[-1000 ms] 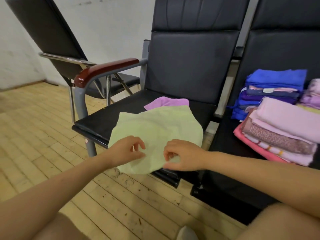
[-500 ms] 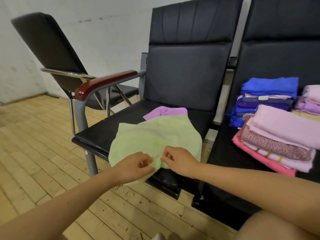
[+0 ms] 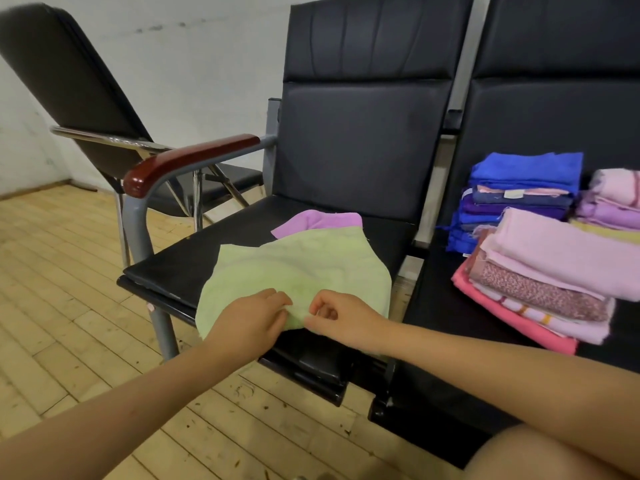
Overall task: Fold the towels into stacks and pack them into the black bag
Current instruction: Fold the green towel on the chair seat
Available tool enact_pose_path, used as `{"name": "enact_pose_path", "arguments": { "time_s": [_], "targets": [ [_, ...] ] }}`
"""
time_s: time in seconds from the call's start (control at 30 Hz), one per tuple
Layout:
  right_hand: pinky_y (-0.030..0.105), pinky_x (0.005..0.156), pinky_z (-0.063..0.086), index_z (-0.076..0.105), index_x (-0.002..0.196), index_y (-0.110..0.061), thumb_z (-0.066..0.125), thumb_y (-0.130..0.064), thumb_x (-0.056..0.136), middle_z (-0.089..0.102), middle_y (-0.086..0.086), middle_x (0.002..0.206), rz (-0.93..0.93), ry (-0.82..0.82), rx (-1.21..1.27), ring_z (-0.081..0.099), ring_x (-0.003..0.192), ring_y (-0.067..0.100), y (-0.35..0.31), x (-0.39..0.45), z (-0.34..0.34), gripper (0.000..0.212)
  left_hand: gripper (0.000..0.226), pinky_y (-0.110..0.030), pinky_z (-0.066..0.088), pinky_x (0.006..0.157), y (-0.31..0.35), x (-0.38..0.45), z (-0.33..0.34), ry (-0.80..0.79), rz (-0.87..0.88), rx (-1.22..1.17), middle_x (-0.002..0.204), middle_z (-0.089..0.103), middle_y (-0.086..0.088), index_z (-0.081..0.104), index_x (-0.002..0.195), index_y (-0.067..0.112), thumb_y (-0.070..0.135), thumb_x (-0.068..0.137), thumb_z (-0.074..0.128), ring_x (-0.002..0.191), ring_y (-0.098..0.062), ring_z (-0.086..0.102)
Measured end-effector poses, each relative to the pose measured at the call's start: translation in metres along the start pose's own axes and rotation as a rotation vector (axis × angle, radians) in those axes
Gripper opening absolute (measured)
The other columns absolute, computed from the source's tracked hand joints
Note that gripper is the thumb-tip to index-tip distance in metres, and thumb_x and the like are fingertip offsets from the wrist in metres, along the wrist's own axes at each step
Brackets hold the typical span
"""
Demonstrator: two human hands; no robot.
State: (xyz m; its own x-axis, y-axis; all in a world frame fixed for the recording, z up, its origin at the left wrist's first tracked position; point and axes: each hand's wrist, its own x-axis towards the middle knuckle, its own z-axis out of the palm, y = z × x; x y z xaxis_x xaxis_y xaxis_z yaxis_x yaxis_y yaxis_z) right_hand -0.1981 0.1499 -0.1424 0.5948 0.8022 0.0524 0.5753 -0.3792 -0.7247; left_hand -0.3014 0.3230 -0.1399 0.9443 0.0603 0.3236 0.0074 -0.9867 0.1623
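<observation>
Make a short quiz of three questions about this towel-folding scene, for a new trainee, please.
1. True or false: the pale green terry towel lies on the black padded chair seat.
2. Which towel peeks out from under the green one at its far edge? A) orange B) lilac C) white
3. Fill in: the folded stacks of towels stand on the seat to the ____ of the green towel.

Key
1. True; its near edge hangs over the seat front, where the left hand and the right hand pinch it with curled fingers.
2. B, the lilac cloth towel.
3. Right.
</observation>
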Motion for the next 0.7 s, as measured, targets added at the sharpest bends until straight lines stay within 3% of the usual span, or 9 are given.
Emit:
{"name": "enact_pose_path", "arguments": {
  "time_s": [0.07, 0.13, 0.23, 0.3, 0.37, 0.43, 0.53, 0.63, 0.7],
  "targets": [
    [0.028, 0.074, 0.044, 0.057, 0.106, -0.02, 0.063, -0.043, 0.087, 0.059, -0.003, 0.095, -0.075, -0.009, -0.3, 0.053, 0.084, 0.012, 0.0, -0.001, -0.001, 0.031, 0.029, -0.021, 0.036, 0.071, -0.006, 0.001, 0.001, 0.039, -0.052, -0.093, 0.096, 0.061, 0.008, 0.061, 0.108, 0.023, 0.032, 0.099, 0.035, 0.089, -0.014, 0.058],
    [0.035, 0.081, 0.045, 0.056, 0.113, -0.014, 0.056, -0.032, 0.092, 0.058, 0.001, 0.105, -0.127, 0.034, -0.489, 0.054, 0.098, 0.02, -0.001, 0.001, -0.005, 0.028, 0.018, -0.018, 0.035, 0.068, -0.007, 0.001, 0.0, 0.058, -0.096, -0.225, 0.087, 0.059, 0.008, 0.057, 0.097, 0.024, 0.021, 0.101, 0.04, 0.083, -0.013, 0.056],
    [0.04, 0.086, 0.045, 0.054, 0.119, -0.007, 0.046, -0.013, 0.093, 0.055, 0.009, 0.113, -0.056, 0.045, -0.59, 0.053, 0.104, 0.027, 0.002, 0.003, -0.016, 0.028, 0.019, -0.031, 0.043, 0.068, -0.007, 0.0, -0.005, 0.065, -0.143, -0.345, 0.078, 0.059, -0.001, 0.051, 0.092, 0.018, 0.024, 0.102, 0.036, 0.073, -0.016, 0.055],
    [0.038, 0.086, 0.045, 0.053, 0.119, -0.007, 0.044, -0.006, 0.09, 0.054, 0.01, 0.114, 0.0, 0.03, -0.613, 0.053, 0.105, 0.028, 0.004, 0.003, -0.026, 0.031, 0.02, -0.035, 0.045, 0.069, -0.008, 0.002, -0.011, 0.086, -0.118, -0.283, 0.077, 0.06, -0.002, 0.052, 0.094, 0.017, 0.03, 0.101, 0.039, 0.072, -0.017, 0.056],
    [0.036, 0.087, 0.044, 0.051, 0.125, -0.007, 0.044, -0.003, 0.089, 0.052, 0.011, 0.118, 0.044, 0.033, -0.616, 0.052, 0.107, 0.029, 0.005, 0.002, -0.037, 0.037, 0.017, -0.028, 0.042, 0.071, -0.012, 0.003, -0.019, 0.058, -0.049, -0.147, 0.088, 0.062, 0.003, 0.053, 0.105, 0.021, 0.034, 0.099, 0.044, 0.081, -0.014, 0.056],
    [0.036, 0.088, 0.044, 0.049, 0.129, -0.008, 0.043, -0.003, 0.089, 0.051, 0.012, 0.121, 0.067, 0.068, -0.607, 0.051, 0.11, 0.03, 0.005, 0.001, -0.047, 0.041, 0.022, -0.022, 0.038, 0.075, -0.021, 0.007, -0.024, -0.004, 0.002, 0.0, 0.105, 0.058, 0.006, 0.052, 0.119, 0.024, 0.031, 0.099, 0.046, 0.092, -0.011, 0.053],
    [0.036, 0.093, 0.043, 0.049, 0.132, -0.009, 0.043, -0.003, 0.089, 0.052, 0.013, 0.125, 0.104, 0.141, -0.571, 0.052, 0.114, 0.032, 0.003, -0.001, -0.061, 0.044, 0.029, -0.021, 0.036, 0.071, -0.035, 0.009, -0.031, -0.068, -0.045, 0.123, 0.11, 0.047, 0.006, 0.052, 0.124, 0.024, 0.023, 0.095, 0.05, 0.087, -0.008, 0.046],
    [0.033, 0.092, 0.043, 0.054, 0.131, -0.012, 0.042, -0.001, 0.088, 0.054, 0.012, 0.128, 0.14, 0.231, -0.51, 0.053, 0.115, 0.03, 0.003, -0.006, -0.074, 0.047, 0.028, -0.023, 0.038, 0.073, -0.046, 0.005, -0.036, -0.041, -0.133, 0.079, 0.109, 0.045, 0.005, 0.056, 0.122, 0.02, 0.018, 0.095, 0.049, 0.088, -0.011, 0.048],
    [0.027, 0.083, 0.042, 0.062, 0.124, -0.013, 0.041, 0.0, 0.087, 0.061, 0.008, 0.123, 0.152, 0.337, -0.409, 0.056, 0.111, 0.026, 0.005, -0.01, -0.083, 0.045, 0.03, -0.025, 0.039, 0.08, -0.051, -0.001, -0.039, 0.01, -0.196, -0.041, 0.108, 0.049, 0.006, 0.058, 0.123, 0.018, 0.015, 0.096, 0.045, 0.095, -0.013, 0.05]
  ]
}}
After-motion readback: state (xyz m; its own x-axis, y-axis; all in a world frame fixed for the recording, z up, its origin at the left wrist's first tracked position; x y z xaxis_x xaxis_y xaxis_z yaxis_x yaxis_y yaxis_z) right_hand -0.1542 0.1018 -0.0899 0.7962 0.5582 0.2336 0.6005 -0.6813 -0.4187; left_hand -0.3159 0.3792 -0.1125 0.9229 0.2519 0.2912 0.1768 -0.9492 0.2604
